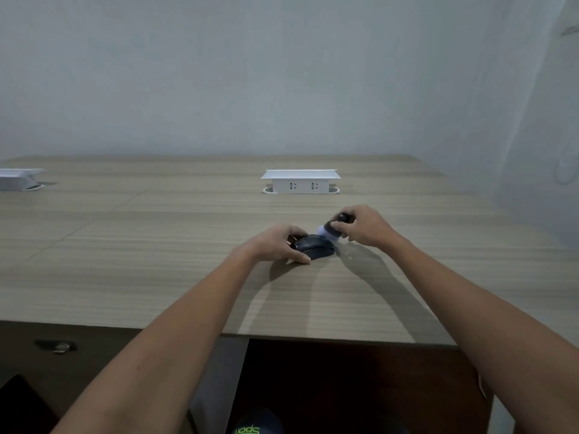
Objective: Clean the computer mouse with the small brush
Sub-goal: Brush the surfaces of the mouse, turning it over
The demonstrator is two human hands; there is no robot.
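Gripping one dark mouse [314, 245] on the table [156, 245], the left hand [275, 244] pins it — the right hand [363, 227] pinches one small brush [329, 230], bristles touching the mouse's far right side; two white socket boxes [300, 181] sit far.

A black mouse [314, 245] is seen on a table [156, 245] patterned in grey-brown wood grain. The brush [329, 230] is shown with pale bristles and a black handle; a white socket box [300, 181] is seen far.
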